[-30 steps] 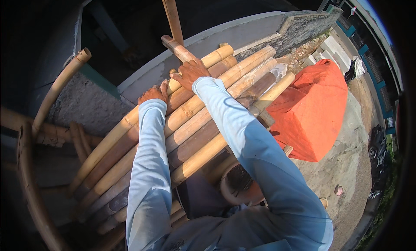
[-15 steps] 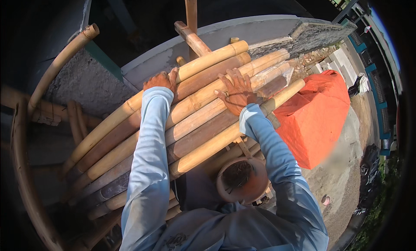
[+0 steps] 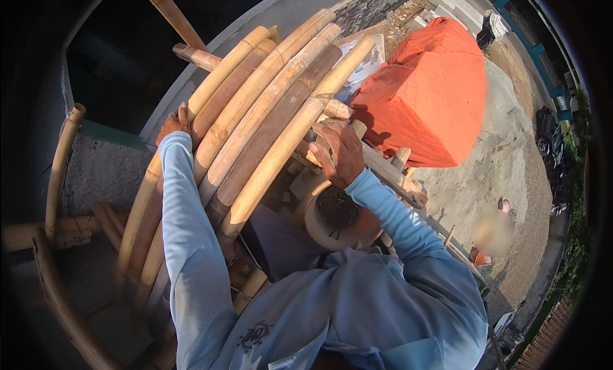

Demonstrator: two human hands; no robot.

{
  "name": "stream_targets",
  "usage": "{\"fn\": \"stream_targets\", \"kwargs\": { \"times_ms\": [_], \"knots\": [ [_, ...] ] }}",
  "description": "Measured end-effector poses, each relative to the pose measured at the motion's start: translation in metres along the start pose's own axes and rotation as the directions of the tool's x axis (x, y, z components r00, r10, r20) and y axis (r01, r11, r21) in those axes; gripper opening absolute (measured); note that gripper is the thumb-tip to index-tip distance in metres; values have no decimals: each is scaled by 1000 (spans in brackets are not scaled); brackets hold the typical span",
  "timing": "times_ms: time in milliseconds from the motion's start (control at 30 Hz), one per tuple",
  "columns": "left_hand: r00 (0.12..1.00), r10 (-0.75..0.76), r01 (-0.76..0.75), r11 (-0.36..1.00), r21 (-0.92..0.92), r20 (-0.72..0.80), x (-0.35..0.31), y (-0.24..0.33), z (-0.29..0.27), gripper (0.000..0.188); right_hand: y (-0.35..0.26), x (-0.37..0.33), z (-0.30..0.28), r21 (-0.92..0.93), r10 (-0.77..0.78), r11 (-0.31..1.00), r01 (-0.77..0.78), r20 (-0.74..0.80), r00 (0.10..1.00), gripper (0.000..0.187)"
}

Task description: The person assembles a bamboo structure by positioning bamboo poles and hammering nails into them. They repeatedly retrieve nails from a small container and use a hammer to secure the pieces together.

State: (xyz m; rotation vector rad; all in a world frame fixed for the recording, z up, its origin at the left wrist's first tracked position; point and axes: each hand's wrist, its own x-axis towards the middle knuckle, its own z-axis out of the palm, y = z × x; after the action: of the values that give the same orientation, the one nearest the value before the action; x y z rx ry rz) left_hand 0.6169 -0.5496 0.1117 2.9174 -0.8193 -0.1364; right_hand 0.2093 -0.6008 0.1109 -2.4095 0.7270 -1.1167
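Observation:
Several bamboo poles lie side by side, slanting from lower left to upper centre. My left hand (image 3: pixel 174 123) grips the outermost yellow pole (image 3: pixel 220 77) on the left, its fingers over the far side. Beside that one is a brown bamboo pole (image 3: pixel 209 119). On the right edge of the row is another yellow pole (image 3: pixel 288 140). My right hand (image 3: pixel 340 154) hovers just right of it, fingers loosely bent and apart, with nothing seen in them. Below that hand stands a round reddish bucket (image 3: pixel 314 227) with dark tangled stuff inside.
An orange tarp (image 3: pixel 431 92) covers a heap at the right, beside grey sand (image 3: pixel 504 153). Wooden beams (image 3: pixel 389 175) stick out under the poles. A low grey wall (image 3: pixel 255 15) runs behind. At the left stands a curved bamboo post (image 3: pixel 59 172).
My right hand has left the middle of the poles and moved past their right edge. My left hand stays on the outer pole. The view has turned toward the right.

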Motion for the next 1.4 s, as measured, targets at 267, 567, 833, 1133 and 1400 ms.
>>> {"fn": "stream_targets", "kwargs": {
  "times_ms": [267, 567, 833, 1133, 1400],
  "knots": [
    [998, 34, -36, 998, 51, 43, 32, -2, 22, 79, 3, -245, -59, -195, 552, 830, -522, 157, 819, 32],
    [998, 17, -14, 999, 42, -53, 7, 28, 24, 77, 33, -216, -51, -242, 601, 790, -563, 129, 789, 32],
    [998, -14, 17, 999, 46, -55, 12, 24, 23, 78, 16, -85, -61, -286, 261, 918, -276, -90, 961, 44],
    [998, 21, -18, 999, 49, -62, 15, 39, 31, 78, 120, -93, -47, -646, 470, 697, -312, 82, 879, 70],
    [997, 70, -70, 997, -11, -28, 48, -2, 44, 87, 9, -133, -6, -77, 208, 975, -209, -18, 978, 39]
  ]
}}
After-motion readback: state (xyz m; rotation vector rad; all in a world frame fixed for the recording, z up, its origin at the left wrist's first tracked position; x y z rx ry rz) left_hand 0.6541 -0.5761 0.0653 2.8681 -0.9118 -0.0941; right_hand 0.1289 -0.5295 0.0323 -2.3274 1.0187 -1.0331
